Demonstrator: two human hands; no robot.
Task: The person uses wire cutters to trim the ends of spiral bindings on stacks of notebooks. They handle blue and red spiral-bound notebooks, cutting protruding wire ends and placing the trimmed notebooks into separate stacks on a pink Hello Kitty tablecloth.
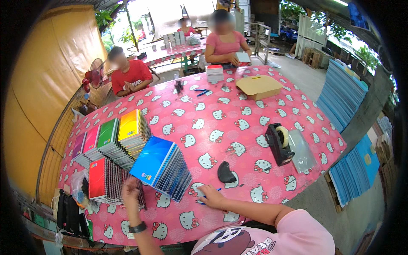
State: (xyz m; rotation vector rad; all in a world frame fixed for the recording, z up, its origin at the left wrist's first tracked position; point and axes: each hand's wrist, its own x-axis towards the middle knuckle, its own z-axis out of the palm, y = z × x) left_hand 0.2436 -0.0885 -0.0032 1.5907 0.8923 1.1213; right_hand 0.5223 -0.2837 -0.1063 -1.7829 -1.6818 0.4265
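My left hand (131,190) is beside the spiral edges of a stack of red notebooks (97,178), just below the corner of a taller stack of blue spiral notebooks (154,158). Its fingers are loosely bent and apart, and I see nothing in them. Flat on the table, right of the blue stack, lies my right hand (213,198) with fingers stretched out. It partly covers a thin blue-handled tool (219,189), whose kind is hidden. Behind the red stack stand yellow (128,124), green (108,132), pink (91,139) and purple (78,143) notebook stacks.
A pink patterned cloth (250,148) covers the table. On it are a black curved object (226,172), a tape dispenser (279,144), clear plastic sleeves (301,151), a cardboard box (259,86) and blue-handled pliers (202,92). Two people sit across; tall blue stacks (342,95) stand at right.
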